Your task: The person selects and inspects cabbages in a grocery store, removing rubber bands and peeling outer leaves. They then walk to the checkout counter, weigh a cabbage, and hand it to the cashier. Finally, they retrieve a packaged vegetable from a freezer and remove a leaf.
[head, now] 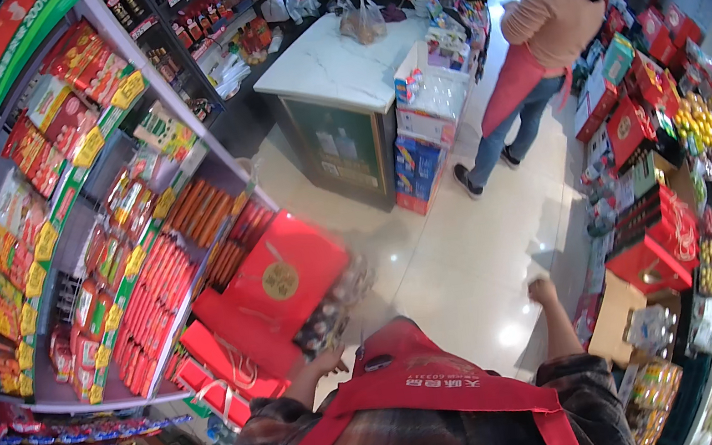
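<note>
My left hand (330, 362) hangs low at my left side with its fingers apart, and I see nothing in it. Just beyond it are clear plastic packs (326, 323) with dark contents, blurred, beside a large red gift box (305, 251) with a round gold emblem. Red gift bags (227, 352) with rope handles stand to the left of that hand. My right hand (541, 290) is held out over the tiled floor, its fingers curled and no object showing in it. Nearest to it on the right is an open cardboard box (609, 323).
A snack shelf (168, 375) with sausages and packets rises on the left. Ahead stands a marble-topped counter (319, 66), with cartons (416, 165) at its corner. A person in an apron (540, 22) stands in the right aisle. Gift boxes (632, 129) and produce (703, 119) line the right side.
</note>
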The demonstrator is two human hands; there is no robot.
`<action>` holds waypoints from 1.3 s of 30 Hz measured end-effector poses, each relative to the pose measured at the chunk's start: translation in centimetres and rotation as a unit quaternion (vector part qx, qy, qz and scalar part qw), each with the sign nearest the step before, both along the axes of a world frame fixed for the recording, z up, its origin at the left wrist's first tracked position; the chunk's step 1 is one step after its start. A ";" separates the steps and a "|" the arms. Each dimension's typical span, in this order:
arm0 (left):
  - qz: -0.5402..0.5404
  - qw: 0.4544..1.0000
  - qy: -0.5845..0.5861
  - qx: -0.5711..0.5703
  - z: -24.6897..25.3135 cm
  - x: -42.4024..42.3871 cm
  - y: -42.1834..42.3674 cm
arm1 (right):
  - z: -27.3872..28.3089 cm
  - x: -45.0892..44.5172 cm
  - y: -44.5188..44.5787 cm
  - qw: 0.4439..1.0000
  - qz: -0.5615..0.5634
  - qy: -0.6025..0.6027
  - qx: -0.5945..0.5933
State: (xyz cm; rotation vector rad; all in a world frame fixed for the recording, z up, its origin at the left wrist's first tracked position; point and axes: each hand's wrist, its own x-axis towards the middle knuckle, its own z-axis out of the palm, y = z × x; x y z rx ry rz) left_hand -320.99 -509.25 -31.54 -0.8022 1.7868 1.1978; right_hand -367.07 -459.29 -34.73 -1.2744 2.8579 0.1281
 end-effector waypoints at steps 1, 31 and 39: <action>0.007 1.000 0.020 -0.009 -1.6 0.5 -1.1 | 4.4 -4.6 -8.2 0.905 -0.270 -0.240 -0.225; 0.189 0.978 -0.043 -0.080 1.3 -38.9 -63.1 | 23.9 -49.7 -88.6 0.907 -0.090 -0.172 -0.373; 0.274 0.958 0.015 -0.078 -2.8 -40.6 -83.8 | 25.4 -54.0 -99.3 0.912 -0.205 -0.135 -0.329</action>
